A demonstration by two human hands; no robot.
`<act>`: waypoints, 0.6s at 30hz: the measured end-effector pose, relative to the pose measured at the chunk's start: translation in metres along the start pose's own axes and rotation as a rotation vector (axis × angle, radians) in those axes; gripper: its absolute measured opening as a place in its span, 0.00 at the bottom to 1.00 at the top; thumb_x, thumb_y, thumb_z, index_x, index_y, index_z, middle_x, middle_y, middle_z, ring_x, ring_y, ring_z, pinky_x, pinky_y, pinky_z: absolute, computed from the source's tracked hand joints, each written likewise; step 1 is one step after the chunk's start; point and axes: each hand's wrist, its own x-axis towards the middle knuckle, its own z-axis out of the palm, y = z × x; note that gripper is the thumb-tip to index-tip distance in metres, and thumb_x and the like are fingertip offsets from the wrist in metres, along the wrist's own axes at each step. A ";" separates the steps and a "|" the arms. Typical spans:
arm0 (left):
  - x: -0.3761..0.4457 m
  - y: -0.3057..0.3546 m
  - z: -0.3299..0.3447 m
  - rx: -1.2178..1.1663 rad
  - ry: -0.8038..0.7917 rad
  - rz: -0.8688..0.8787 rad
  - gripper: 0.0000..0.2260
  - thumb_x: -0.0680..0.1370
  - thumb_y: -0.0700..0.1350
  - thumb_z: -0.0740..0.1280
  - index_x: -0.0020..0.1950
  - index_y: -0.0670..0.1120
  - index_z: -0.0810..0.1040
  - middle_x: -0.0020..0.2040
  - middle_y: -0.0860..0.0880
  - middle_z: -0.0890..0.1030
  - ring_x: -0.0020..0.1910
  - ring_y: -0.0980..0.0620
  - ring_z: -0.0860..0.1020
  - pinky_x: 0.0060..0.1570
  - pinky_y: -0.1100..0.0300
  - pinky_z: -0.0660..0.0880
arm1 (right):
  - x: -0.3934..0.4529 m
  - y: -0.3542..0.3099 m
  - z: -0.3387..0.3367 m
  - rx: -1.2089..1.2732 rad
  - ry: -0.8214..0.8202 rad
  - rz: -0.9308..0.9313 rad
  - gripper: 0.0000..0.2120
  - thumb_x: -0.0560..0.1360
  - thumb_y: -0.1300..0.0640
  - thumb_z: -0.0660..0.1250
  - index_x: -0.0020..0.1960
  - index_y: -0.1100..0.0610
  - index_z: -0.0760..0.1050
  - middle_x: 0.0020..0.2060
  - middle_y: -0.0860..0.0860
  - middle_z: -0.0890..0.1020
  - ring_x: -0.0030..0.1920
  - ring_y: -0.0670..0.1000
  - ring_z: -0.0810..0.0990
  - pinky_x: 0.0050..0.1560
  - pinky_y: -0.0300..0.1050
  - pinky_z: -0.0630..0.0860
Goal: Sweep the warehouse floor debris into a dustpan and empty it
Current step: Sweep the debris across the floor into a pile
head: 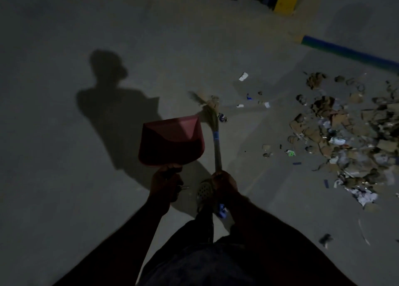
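So we've got L hand (pixel 165 183) gripping the red dustpan (pixel 171 141), R hand (pixel 224 183) clenched on the broom (pixel 217 143), shaft pointing fwd; debris pile (pixel 345 143) lies well right, nearer R hand.

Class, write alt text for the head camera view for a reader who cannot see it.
In dim light, a person's left hand holds a red dustpan and the right hand a broom above a grey floor. A debris pile of cardboard and paper lies to the right.
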 end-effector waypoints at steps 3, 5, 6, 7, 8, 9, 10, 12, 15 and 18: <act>0.002 0.008 0.018 0.022 -0.008 0.012 0.11 0.79 0.32 0.63 0.51 0.46 0.81 0.34 0.42 0.78 0.25 0.50 0.68 0.25 0.61 0.63 | 0.014 0.004 -0.030 0.217 0.078 0.096 0.09 0.73 0.50 0.65 0.45 0.53 0.80 0.41 0.58 0.83 0.36 0.58 0.82 0.38 0.48 0.83; 0.000 0.011 0.032 0.016 -0.016 0.022 0.11 0.79 0.32 0.63 0.50 0.46 0.81 0.33 0.43 0.78 0.25 0.51 0.68 0.25 0.63 0.63 | 0.017 0.001 -0.059 0.340 0.116 0.110 0.06 0.77 0.57 0.65 0.45 0.58 0.79 0.37 0.59 0.79 0.32 0.57 0.78 0.33 0.47 0.79; -0.002 0.011 0.040 0.011 -0.024 0.023 0.11 0.79 0.32 0.63 0.50 0.46 0.81 0.32 0.43 0.77 0.24 0.51 0.67 0.25 0.64 0.62 | 0.020 0.000 -0.074 0.382 0.148 0.102 0.06 0.78 0.60 0.64 0.47 0.59 0.79 0.37 0.59 0.78 0.32 0.57 0.77 0.31 0.45 0.77; -0.005 0.012 0.047 0.006 -0.031 0.024 0.12 0.79 0.32 0.63 0.50 0.47 0.80 0.31 0.44 0.77 0.24 0.51 0.67 0.25 0.64 0.62 | 0.022 -0.004 -0.090 0.394 0.186 0.096 0.06 0.79 0.61 0.64 0.48 0.60 0.79 0.37 0.59 0.78 0.32 0.57 0.77 0.30 0.44 0.76; -0.007 0.013 0.055 0.003 -0.037 0.023 0.11 0.79 0.32 0.63 0.50 0.47 0.80 0.31 0.45 0.77 0.24 0.51 0.67 0.25 0.64 0.62 | 0.027 -0.004 -0.105 0.421 0.215 0.089 0.06 0.79 0.61 0.63 0.48 0.60 0.79 0.38 0.59 0.78 0.33 0.57 0.77 0.31 0.44 0.76; -0.010 0.014 0.062 0.000 -0.041 0.023 0.11 0.79 0.32 0.63 0.50 0.46 0.80 0.30 0.45 0.77 0.23 0.51 0.67 0.26 0.64 0.62 | 0.029 -0.003 -0.118 0.432 0.249 0.073 0.06 0.79 0.61 0.63 0.49 0.59 0.79 0.40 0.60 0.79 0.34 0.58 0.78 0.33 0.46 0.77; -0.012 0.015 0.068 -0.005 -0.045 0.026 0.11 0.79 0.32 0.63 0.50 0.46 0.80 0.30 0.45 0.76 0.23 0.51 0.67 0.26 0.64 0.61 | 0.030 -0.001 -0.130 0.429 0.278 0.042 0.06 0.79 0.61 0.63 0.49 0.59 0.79 0.41 0.60 0.80 0.35 0.58 0.79 0.35 0.48 0.78; -0.017 0.015 0.081 -0.009 -0.047 0.037 0.11 0.79 0.32 0.63 0.49 0.46 0.81 0.30 0.44 0.76 0.23 0.51 0.67 0.26 0.63 0.61 | 0.028 0.011 -0.150 0.372 0.317 -0.019 0.06 0.78 0.64 0.63 0.51 0.58 0.79 0.40 0.59 0.81 0.33 0.57 0.80 0.37 0.51 0.81; -0.026 0.016 0.100 0.009 -0.047 0.043 0.12 0.78 0.31 0.63 0.50 0.47 0.81 0.31 0.44 0.77 0.22 0.52 0.68 0.25 0.63 0.62 | 0.014 0.033 -0.173 0.361 0.281 -0.101 0.09 0.74 0.67 0.68 0.53 0.59 0.78 0.33 0.58 0.79 0.28 0.56 0.77 0.33 0.50 0.78; -0.031 0.017 0.117 0.038 -0.041 0.051 0.13 0.77 0.31 0.62 0.50 0.47 0.81 0.33 0.42 0.78 0.22 0.52 0.70 0.23 0.63 0.62 | 0.006 0.059 -0.188 0.319 0.168 -0.098 0.13 0.73 0.70 0.67 0.53 0.57 0.76 0.34 0.58 0.77 0.26 0.55 0.77 0.32 0.48 0.76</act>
